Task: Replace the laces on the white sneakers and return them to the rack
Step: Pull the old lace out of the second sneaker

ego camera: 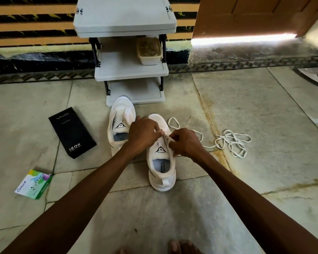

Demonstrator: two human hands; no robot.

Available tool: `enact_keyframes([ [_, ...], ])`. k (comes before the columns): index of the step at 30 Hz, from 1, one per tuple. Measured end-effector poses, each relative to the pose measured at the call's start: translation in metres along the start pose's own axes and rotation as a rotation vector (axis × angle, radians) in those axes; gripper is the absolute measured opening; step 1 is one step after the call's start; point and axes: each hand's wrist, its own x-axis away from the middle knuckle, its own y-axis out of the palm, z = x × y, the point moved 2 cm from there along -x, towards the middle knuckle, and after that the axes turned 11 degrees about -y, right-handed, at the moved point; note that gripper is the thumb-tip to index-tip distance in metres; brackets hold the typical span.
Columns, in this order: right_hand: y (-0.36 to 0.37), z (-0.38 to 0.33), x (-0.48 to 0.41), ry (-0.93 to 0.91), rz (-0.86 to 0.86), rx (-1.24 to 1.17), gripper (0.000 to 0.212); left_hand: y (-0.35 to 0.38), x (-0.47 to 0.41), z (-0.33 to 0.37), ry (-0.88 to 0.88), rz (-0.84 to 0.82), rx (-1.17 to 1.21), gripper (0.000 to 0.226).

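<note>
Grips of left hand (143,134), right hand (185,143) pinch lace (232,143) over sneaker (162,182); tail sprawls rightward.

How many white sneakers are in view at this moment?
2. The far sneaker stands on the floor at the foot of the rack. The near sneaker stands right of it, the left hand and right hand pinching its lace. None shows on the shelves.

We've got one white mesh sneaker (120,114) with its toe right at the base of the grey plastic shelf rack (130,70), and its twin (162,173) just beside it, nearer us. Both stand upright. A flat white lace (231,142) trails off the near one in loose loops to its right.
</note>
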Motion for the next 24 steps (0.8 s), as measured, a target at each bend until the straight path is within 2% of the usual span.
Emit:
enact_keyframes([
  [3, -0.001, 0.000, 0.002, 0.014, 0.012, -0.021, 0.015, 0.005, 0.003, 0.000, 0.031, 0.113, -0.062, 0.029],
  [5, -0.001, -0.001, 0.002, 0.006, 0.016, -0.009, 0.017, 0.006, 0.003, 0.001, 0.033, 0.130, 0.004, 0.018],
  [6, -0.001, -0.002, 0.002, 0.002, 0.018, 0.011, 0.018, 0.005, 0.002, 0.001, 0.007, 0.142, 0.116, 0.009],
  [8, -0.001, -0.002, 0.002, -0.001, 0.023, 0.047, 0.018, -0.002, 0.001, 0.001, -0.106, 0.178, 0.473, 0.025],
  [10, -0.001, -0.002, 0.001, 0.005, 0.016, 0.045, 0.018, -0.016, -0.003, 0.000, -0.306, 0.211, 0.926, 0.031],
  [12, -0.001, -0.002, 0.002, 0.016, 0.012, 0.033, 0.017, -0.026, -0.009, 0.000, -0.480, 0.099, 1.362, 0.025],
  [13, -0.001, -0.002, 0.002, 0.021, 0.013, 0.027, 0.017, -0.027, -0.010, 0.000, -0.522, -0.007, 1.515, 0.023],
  [14, -0.001, -0.002, 0.003, 0.023, 0.015, 0.027, 0.017, -0.028, -0.009, 0.001, -0.519, -0.091, 1.563, 0.022],
  [15, -0.001, -0.002, 0.002, 0.024, 0.017, 0.025, 0.017, -0.027, -0.008, 0.001, -0.477, -0.144, 1.495, 0.021],
  [16, -0.001, -0.002, 0.002, 0.027, 0.016, 0.022, 0.017, -0.024, -0.008, -0.001, -0.407, -0.156, 1.331, 0.016],
  [18, -0.002, -0.001, 0.001, 0.038, 0.008, 0.008, 0.017, -0.017, -0.008, -0.004, -0.211, -0.098, 0.841, 0.011],
  [21, -0.001, 0.001, 0.000, 0.048, 0.007, -0.021, 0.016, -0.001, -0.005, -0.005, -0.010, 0.004, 0.132, 0.026],
  [22, -0.001, 0.001, 0.000, 0.049, 0.009, -0.026, 0.017, 0.004, -0.002, -0.005, 0.023, 0.023, -0.008, 0.029],
  [24, 0.000, 0.001, 0.001, 0.048, 0.015, -0.029, 0.018, 0.010, 0.004, -0.002, 0.024, 0.053, -0.088, 0.029],
])
